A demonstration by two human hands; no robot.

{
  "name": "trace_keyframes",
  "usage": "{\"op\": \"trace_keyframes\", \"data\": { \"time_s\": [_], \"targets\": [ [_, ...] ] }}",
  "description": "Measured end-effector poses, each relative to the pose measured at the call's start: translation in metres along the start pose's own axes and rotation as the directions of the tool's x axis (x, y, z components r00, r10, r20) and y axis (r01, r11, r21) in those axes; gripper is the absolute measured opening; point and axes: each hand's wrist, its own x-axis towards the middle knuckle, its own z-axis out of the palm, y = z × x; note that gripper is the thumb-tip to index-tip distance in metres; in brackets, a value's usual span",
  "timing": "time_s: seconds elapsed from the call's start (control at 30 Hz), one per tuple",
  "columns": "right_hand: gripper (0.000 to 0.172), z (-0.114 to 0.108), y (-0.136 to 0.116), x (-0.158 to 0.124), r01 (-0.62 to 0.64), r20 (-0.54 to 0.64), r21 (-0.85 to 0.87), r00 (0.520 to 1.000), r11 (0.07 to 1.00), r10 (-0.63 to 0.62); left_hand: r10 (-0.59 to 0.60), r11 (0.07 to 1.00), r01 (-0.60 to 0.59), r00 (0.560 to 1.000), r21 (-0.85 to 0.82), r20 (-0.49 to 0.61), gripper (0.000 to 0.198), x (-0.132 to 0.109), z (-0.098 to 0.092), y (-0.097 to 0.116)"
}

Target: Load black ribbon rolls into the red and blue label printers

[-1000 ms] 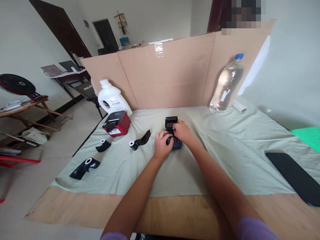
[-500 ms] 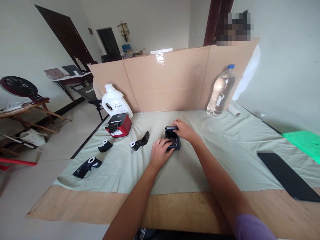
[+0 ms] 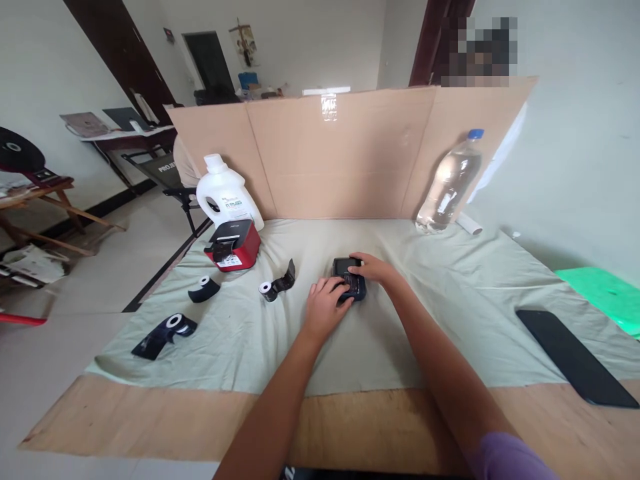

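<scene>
On the cloth, a small black device with a hinged lid (image 3: 347, 265) lies between my two hands. My left hand (image 3: 326, 305) holds its near left side, fingers over the edge and thumb at the front. From the far right, my right hand (image 3: 371, 268) grips the lid end, with fingertips on top. The lid looks lowered; my fingers hide part of the body. To the left is a small black roll with a loose strip (image 3: 269, 291). Two more black rolls sit farther left, one short roll (image 3: 204, 289) and one with a long tail (image 3: 173, 328).
A red and black printer (image 3: 235, 245) stands before a white jug (image 3: 227, 193). Cardboard (image 3: 340, 160) spans the back. On the right are a water bottle (image 3: 450, 187), a white tube (image 3: 470, 224), a black phone-like slab (image 3: 570, 353) and green plastic (image 3: 600, 297). A person is behind the cardboard.
The device's lid, raised before, now appears lowered, and my right hand has come down with it. My left hand stays at the device's side. The camera view has shifted slightly.
</scene>
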Motion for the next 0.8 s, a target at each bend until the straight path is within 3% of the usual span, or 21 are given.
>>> {"op": "trace_keyframes", "data": {
  "time_s": [0.1, 0.17, 0.27, 0.4, 0.5, 0.57, 0.67, 0.8],
  "targets": [
    [0.053, -0.001, 0.000, 0.001, -0.027, -0.033, -0.033, 0.999, 0.999, 0.026, -0.037, 0.999, 0.037, 0.999, -0.025, 0.014, 0.027, 0.000, 0.001, 0.000],
    [0.054, 0.003, 0.000, -0.003, -0.051, -0.066, -0.038, 0.997, 0.998, 0.048, -0.097, 0.995, 0.098, 0.995, -0.024, 0.032, 0.048, 0.001, 0.003, -0.002],
    [0.054, 0.022, 0.005, -0.017, -0.047, -0.217, 0.042, 0.975, 0.998, 0.055, -0.159, 0.986, 0.162, 0.981, -0.025, 0.108, 0.077, 0.001, 0.009, -0.007],
    [0.050, 0.063, 0.010, -0.041, 0.042, -0.468, 0.205, 0.882, 0.978, 0.060, -0.107, 0.984, 0.127, 0.983, -0.125, 0.151, 0.072, 0.000, 0.013, -0.014],
    [0.059, 0.076, 0.007, -0.057, 0.030, -0.493, 0.282, 0.862, 0.959, 0.118, -0.079, 0.980, 0.099, 0.990, -0.175, 0.118, 0.067, 0.002, 0.013, -0.009],
    [0.062, 0.066, 0.006, -0.066, 0.058, -0.503, 0.320, 0.857, 0.946, 0.117, -0.068, 0.978, 0.082, 0.994, -0.191, 0.081, 0.064, 0.009, 0.015, 0.002],
    [0.064, 0.026, 0.018, -0.074, 0.145, -0.575, 0.312, 0.816, 0.939, 0.065, -0.026, 0.975, 0.030, 0.999, -0.221, 0.021, 0.061, 0.037, 0.027, 0.030],
    [0.071, -0.044, 0.061, -0.069, 0.231, -0.742, 0.252, 0.670, 0.940, 0.035, 0.055, 0.973, -0.045, 0.998, -0.228, 0.037, 0.062, 0.101, 0.068, 0.081]
  ]
}}
